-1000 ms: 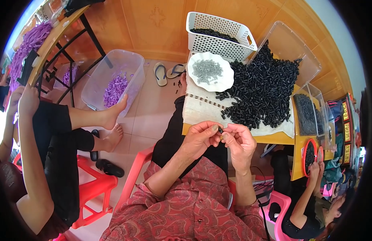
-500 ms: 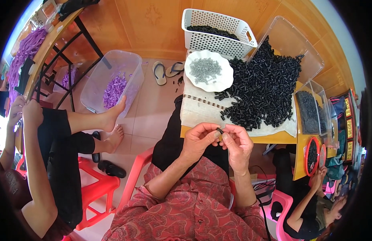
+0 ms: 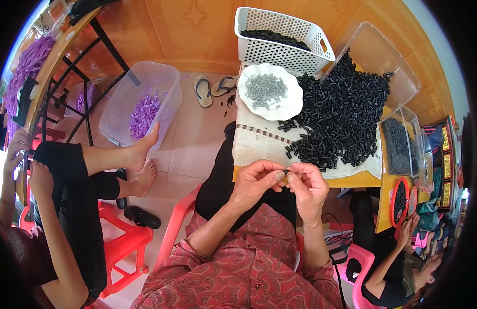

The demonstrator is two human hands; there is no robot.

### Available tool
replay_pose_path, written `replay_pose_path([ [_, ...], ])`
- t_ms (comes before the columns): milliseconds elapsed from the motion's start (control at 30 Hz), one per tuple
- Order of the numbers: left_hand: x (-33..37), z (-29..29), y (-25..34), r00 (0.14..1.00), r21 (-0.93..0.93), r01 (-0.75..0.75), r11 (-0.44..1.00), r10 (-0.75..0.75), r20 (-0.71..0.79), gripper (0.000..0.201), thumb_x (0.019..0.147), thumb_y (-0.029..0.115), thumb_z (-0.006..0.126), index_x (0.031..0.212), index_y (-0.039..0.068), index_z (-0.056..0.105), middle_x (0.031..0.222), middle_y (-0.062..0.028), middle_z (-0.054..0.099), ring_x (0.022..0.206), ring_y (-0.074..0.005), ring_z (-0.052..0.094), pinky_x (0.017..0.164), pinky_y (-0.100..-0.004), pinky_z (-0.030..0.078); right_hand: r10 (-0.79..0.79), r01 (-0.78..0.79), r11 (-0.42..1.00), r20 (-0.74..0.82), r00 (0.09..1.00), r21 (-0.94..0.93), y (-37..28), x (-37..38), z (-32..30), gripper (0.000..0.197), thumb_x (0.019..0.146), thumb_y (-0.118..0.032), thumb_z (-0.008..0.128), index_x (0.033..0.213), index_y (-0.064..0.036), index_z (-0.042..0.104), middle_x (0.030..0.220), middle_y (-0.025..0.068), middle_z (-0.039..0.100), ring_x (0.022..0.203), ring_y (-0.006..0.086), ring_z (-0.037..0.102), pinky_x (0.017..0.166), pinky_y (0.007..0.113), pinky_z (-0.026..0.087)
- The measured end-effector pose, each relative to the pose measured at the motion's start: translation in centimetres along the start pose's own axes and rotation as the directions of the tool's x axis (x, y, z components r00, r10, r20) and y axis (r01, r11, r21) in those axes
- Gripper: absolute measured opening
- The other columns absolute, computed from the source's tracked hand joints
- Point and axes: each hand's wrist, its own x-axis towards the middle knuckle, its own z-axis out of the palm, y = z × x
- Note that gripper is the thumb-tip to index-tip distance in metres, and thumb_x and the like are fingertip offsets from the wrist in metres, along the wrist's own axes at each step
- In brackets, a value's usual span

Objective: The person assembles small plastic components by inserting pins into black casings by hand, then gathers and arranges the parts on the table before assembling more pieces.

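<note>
In front of my lap, my left hand [image 3: 258, 181] and my right hand [image 3: 306, 189] meet with fingertips pinched around one small black tubular piece [image 3: 286, 172]. Fingers cover most of it, so its exact kind is unclear. Just beyond my hands, a large heap of similar short black pieces [image 3: 341, 121] spreads over a white cloth [image 3: 256, 152] on the yellow table [image 3: 354, 182]. A white scalloped plate [image 3: 296, 100] stands left of the heap, bearing many small clear greyish pieces [image 3: 267, 90].
A white perforated basket [image 3: 279, 59] of black pieces stands behind the plate; a clear bin [image 3: 398, 56] lies tipped behind the heap. Left, a clear tub [image 3: 112, 110] holds purple scraps. One co-worker's legs [image 3: 112, 100] reach in from the left; another person [image 3: 398, 262] sits at right.
My fingers have closed further over the black piece, which shows less now. The left co-worker's hands have moved lower and apart. The whole view has shifted slightly.
</note>
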Motion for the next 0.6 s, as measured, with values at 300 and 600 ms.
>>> replay_pose_path([
  [300,1.0,-1.7,0.7,1.000,-0.028,0.019,0.999,-0.019,-0.004,0.020,0.091,0.002,0.062,0.111,-0.002,0.061,0.094,-0.0072,0.066,0.079,-0.0115,0.065,0.068,-0.0240,0.055,-0.116,0.174,0.895,0.163,0.980,-0.410,-1.6,3.6,1.5,0.012,0.082,0.005,0.066,0.093,0.0008,0.066,0.083,0.0064,0.067,0.066,0.0088,0.062,0.058,0.022,0.049],
  [600,1.3,-2.3,1.3,0.995,-0.065,0.092,0.994,-0.094,-0.028,0.024,0.092,0.002,0.060,0.115,-0.001,0.062,0.096,-0.0080,0.066,0.079,-0.0128,0.065,0.071,-0.0253,0.056,-0.379,0.377,0.511,0.192,0.905,-0.772,0.4,13.3,2.4,0.006,0.080,-0.001,0.067,0.085,-0.0046,0.067,0.080,0.0084,0.061,0.069,0.0246,0.062,0.062,0.032,0.049],
])
